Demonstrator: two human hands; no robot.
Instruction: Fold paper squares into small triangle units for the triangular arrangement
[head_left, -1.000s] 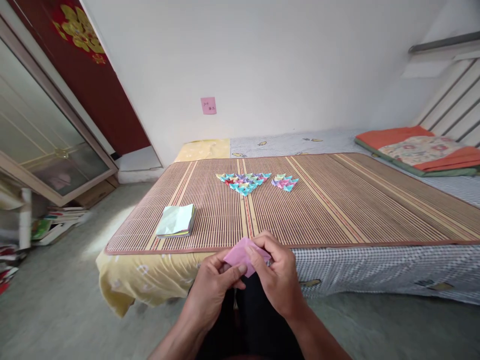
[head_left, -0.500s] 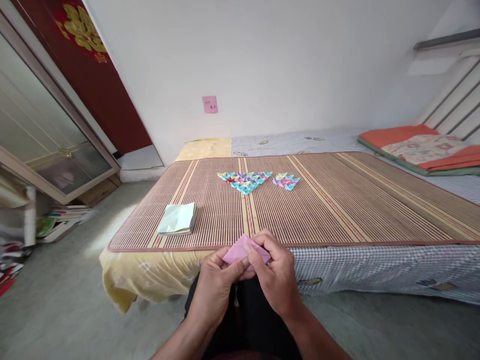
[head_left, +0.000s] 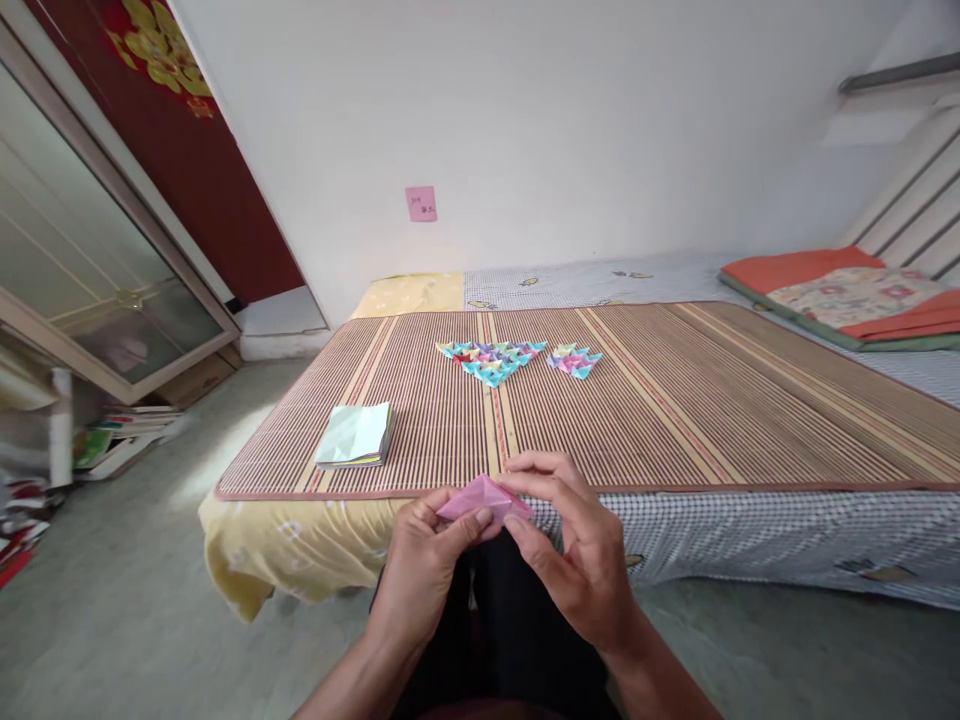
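A folded piece of pink paper [head_left: 480,496], roughly diamond-shaped with pointed ends and creases, is held over my lap at the bed's front edge. My left hand [head_left: 431,545] pinches its left part, thumb on the near face and fingers behind. My right hand [head_left: 574,540] is at the paper's right end with thumb and fingers spread apart. Its thumb tip touches or nearly touches the lower right edge, and the index finger lies along the upper right edge. Beyond, small folded paper boats in mixed colours sit in a larger group [head_left: 491,362] and a smaller group [head_left: 575,361].
A stack of square paper [head_left: 354,435], pale green on top, lies on the striped bamboo mat [head_left: 637,440] to the left. Folded orange-and-green bedding [head_left: 840,290] is at the far right. A pink note [head_left: 421,204] is stuck on the wall.
My right thumb and fingers have loosened from the paper and spread, shifting right. The left hand keeps its pinch, and the paper has tilted, showing more of its folds.
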